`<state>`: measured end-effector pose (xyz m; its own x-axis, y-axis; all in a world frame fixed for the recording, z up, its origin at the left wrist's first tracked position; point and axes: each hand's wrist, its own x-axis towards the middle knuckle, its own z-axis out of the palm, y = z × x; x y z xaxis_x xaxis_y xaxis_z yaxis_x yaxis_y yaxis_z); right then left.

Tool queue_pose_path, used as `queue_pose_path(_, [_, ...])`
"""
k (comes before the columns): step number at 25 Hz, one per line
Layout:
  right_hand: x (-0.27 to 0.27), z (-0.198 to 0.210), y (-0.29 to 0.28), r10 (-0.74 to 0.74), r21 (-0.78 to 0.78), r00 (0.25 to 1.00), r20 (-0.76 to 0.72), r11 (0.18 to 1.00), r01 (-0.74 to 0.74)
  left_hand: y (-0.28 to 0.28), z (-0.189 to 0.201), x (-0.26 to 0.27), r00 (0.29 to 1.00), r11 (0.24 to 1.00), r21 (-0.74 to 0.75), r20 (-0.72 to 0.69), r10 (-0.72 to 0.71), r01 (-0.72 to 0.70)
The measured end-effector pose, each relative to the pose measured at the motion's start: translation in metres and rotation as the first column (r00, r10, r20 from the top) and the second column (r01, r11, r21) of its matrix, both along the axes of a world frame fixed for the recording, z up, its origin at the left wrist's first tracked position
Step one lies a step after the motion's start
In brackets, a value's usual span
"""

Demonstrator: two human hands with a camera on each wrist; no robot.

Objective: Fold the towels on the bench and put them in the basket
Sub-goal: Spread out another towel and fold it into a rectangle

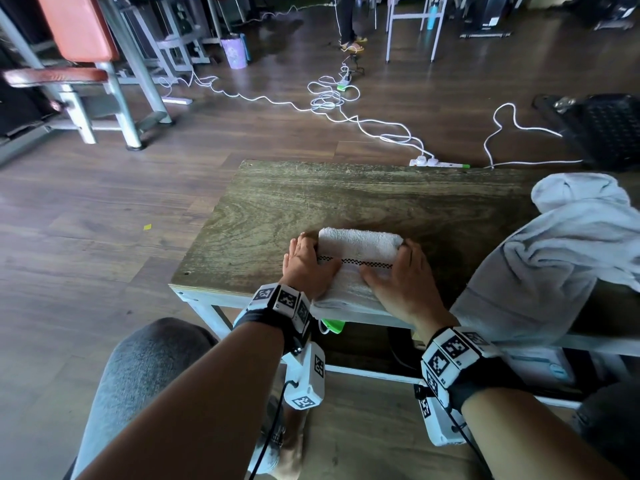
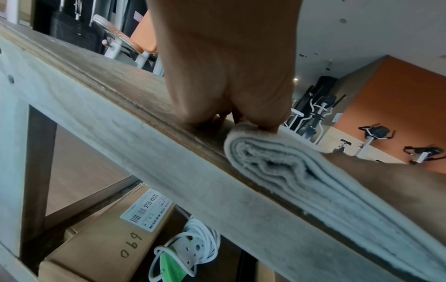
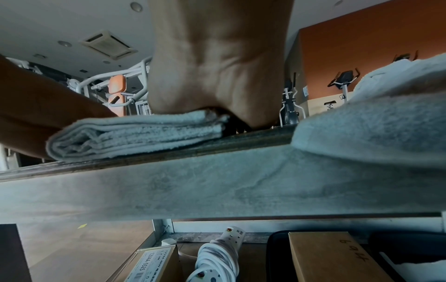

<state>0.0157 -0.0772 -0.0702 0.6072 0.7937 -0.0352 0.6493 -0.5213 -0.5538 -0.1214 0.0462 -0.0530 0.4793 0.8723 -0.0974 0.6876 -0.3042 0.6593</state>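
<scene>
A white towel with a checked stripe lies folded into a thick pad near the front edge of the wooden bench. My left hand grips its left end, thumb on top. My right hand grips its right end the same way. The left wrist view shows the stacked layers of the towel under my left hand. Seen from the right wrist, my right hand clamps the towel. A loose unfolded towel is heaped on the bench's right side. A black basket stands on the floor beyond it.
White cables and a power strip trail over the floor behind the bench. Cardboard boxes and a coiled extension lead sit under it. A gym machine stands far left, and a person's legs at the back.
</scene>
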Motion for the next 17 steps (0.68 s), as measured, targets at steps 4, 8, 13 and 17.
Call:
queue_pose_path(4, [-0.003, -0.003, -0.009, 0.009, 0.004, 1.0, 0.016, 1.0, -0.009, -0.018, 0.012, 0.002, 0.974, 0.998, -0.002, -0.22, 0.06, -0.062])
queue_pose_path(8, [-0.009, 0.019, -0.022, 0.078, -0.087, 0.996, -0.049, 0.993, -0.082, -0.046, 0.041, -0.003, 0.922, 0.994, 0.067, -0.385, -0.053, 0.086])
queue_pose_path(13, [-0.021, 0.073, -0.034, -0.003, 0.267, 0.822, -0.57, 0.945, 0.188, -0.073, 0.098, -0.015, 0.92, 0.962, -0.13, 0.346, -0.183, 0.241])
queue_pose_path(17, [-0.026, 0.096, -0.048, 0.066, 0.409, 0.638, -0.767, 0.817, 0.407, -0.092, 0.154, -0.04, 0.787, 0.929, -0.294, 0.617, 0.004, 0.226])
